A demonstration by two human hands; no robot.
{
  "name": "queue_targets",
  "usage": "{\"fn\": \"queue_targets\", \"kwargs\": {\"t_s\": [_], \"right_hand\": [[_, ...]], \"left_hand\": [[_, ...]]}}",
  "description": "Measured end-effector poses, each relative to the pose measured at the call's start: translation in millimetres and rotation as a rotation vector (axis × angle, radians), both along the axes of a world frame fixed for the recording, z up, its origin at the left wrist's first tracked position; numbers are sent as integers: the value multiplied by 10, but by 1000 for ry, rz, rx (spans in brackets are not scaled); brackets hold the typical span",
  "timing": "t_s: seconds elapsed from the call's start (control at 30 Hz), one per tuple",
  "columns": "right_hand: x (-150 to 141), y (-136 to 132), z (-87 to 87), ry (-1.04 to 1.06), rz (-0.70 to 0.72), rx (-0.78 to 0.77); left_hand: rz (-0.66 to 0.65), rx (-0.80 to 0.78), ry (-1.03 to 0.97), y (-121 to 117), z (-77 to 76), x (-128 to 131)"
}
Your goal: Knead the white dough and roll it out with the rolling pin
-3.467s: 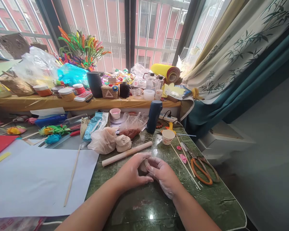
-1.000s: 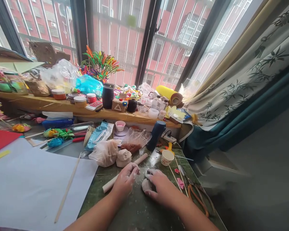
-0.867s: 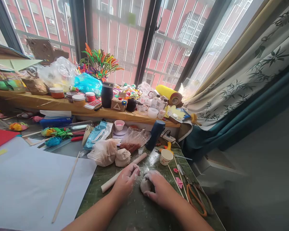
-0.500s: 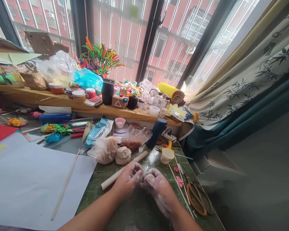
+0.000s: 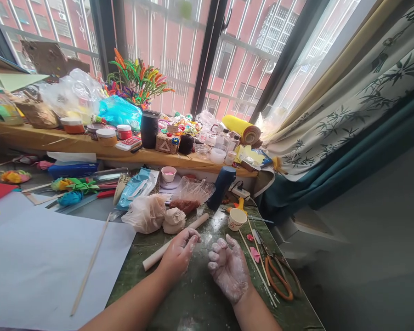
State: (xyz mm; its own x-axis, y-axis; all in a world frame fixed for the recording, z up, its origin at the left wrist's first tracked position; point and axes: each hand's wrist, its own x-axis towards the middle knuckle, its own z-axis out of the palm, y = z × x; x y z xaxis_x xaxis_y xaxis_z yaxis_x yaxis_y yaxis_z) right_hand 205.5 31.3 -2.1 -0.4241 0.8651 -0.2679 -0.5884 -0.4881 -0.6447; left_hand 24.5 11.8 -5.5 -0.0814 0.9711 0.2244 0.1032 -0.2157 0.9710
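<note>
My right hand [image 5: 229, 266] is turned palm up, coated in white residue, with its fingers loosely curled and nothing visible in the palm. To its left, my left hand [image 5: 182, 250] has thumb and fingers pressed together; anything between them is too small or hidden to make out. A gap separates the two hands above the dark green tabletop [image 5: 189, 294]. Just behind my left hand lies a pale rolling pin [image 5: 161, 253], partly covered by it. Beyond the pin sits a lump of off-white clay [image 5: 174, 220], beside a crumpled plastic bag [image 5: 147, 214].
A paper cup [image 5: 237, 219], thin wooden sticks [image 5: 258, 269] and orange-handled scissors [image 5: 278, 278] lie on the right. White paper [image 5: 48, 262] with a stick [image 5: 91, 264] covers the left. A dark blue cylinder [image 5: 221, 188] stands at the back, before a crowded sill [image 5: 106, 151].
My hands have moved apart from near contact. My right hand has turned palm up and its fingers have loosened. The view has shifted slightly.
</note>
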Motion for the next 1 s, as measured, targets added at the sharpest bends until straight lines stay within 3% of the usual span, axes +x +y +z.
{"fn": "queue_targets", "kwargs": {"t_s": [0.13,0.33,0.5,0.63,0.73,0.8,1.0], "right_hand": [[26,-2,-39,-17,-34,32],[25,-110,-92,-19,-132,-110],[106,-37,108,-72,-140,68],[478,351,369,-480,-211,385],[799,775,513,-964,-309,643],[938,1034,562,-1275,-254,759],[984,1384,568,-1548,-154,860]], "left_hand": [[-25,-4,5,20,-52,-13],[-44,-14,21,47,-128,-33],[-65,-2,34,41,-127,-32],[-71,-2,60,33,-112,-35],[-71,3,75,23,-85,-26],[-75,3,88,15,-62,-18],[-79,-4,88,8,-43,-11]]}}
